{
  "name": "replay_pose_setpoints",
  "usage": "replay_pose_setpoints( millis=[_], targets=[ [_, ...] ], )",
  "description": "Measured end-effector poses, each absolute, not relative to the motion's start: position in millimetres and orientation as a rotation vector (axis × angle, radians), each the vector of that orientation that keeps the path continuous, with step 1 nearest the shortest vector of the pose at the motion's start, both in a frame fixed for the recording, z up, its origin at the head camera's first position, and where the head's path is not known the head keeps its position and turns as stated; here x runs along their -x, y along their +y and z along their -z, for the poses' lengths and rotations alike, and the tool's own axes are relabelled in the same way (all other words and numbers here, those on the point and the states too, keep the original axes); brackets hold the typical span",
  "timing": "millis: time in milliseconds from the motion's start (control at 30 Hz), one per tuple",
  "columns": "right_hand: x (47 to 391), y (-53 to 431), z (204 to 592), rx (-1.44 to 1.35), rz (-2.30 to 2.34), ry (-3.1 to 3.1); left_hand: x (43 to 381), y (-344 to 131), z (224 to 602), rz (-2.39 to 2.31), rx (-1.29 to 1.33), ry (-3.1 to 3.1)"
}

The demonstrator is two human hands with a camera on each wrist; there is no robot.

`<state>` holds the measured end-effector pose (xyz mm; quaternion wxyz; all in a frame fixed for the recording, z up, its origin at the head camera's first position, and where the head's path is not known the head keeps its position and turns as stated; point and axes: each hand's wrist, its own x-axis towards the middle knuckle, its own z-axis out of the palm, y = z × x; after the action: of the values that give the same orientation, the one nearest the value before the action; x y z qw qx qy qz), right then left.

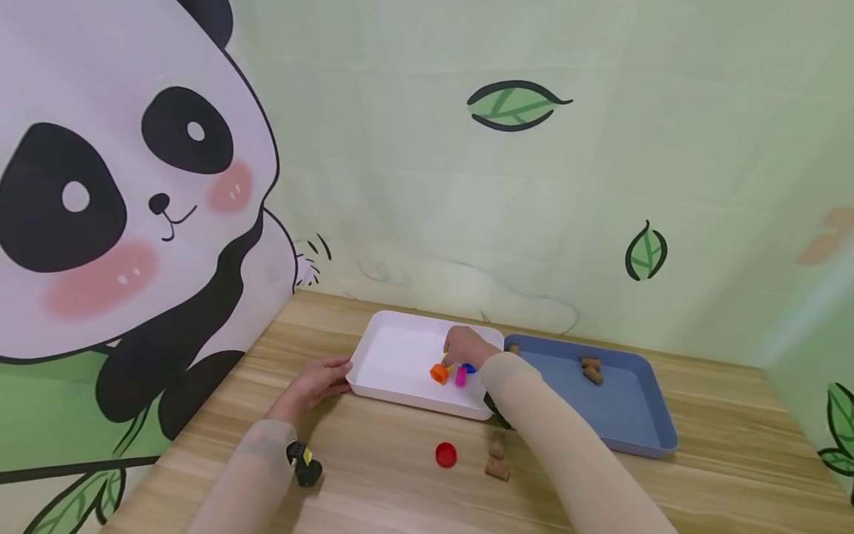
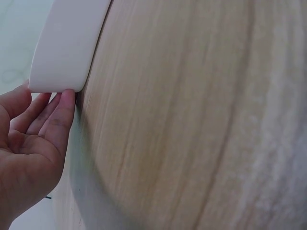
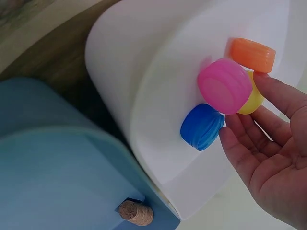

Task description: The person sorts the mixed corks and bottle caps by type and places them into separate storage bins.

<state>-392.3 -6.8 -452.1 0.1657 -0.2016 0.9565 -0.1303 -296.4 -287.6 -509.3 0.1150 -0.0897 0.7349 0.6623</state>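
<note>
My left hand [image 1: 320, 380] holds the left end of the white tray [image 1: 394, 356], thumb at the rim and fingers against the outer wall, as the left wrist view shows. Reaching into that tray's right part, my right hand [image 3: 283, 143] pinches a yellow bottle cap [image 3: 254, 101] between thumb and fingers. An orange bottle cap [image 3: 253, 55] lies by the thumb. A pink bottle cap [image 3: 224, 86] partly covers the yellow one. Near the little finger is a blue bottle cap [image 3: 201, 127].
The blue tray [image 1: 627, 415] stands right of the white one, with corks [image 1: 592, 374] inside. Two more corks [image 1: 497, 469] and a red bottle cap [image 1: 445, 455] lie on the wooden table [image 1: 380, 475] in front. A printed wall cloth [image 1: 400, 185] hangs behind.
</note>
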Motion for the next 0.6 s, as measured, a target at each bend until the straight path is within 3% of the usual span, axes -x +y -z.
replay_pose_setpoints(
  millis=[600],
  targets=[
    [388.5,-9.3,443.8,0.578,0.346,2.713,295.2,-288.3,510.0,-1.976,0.236,2.135]
  ],
)
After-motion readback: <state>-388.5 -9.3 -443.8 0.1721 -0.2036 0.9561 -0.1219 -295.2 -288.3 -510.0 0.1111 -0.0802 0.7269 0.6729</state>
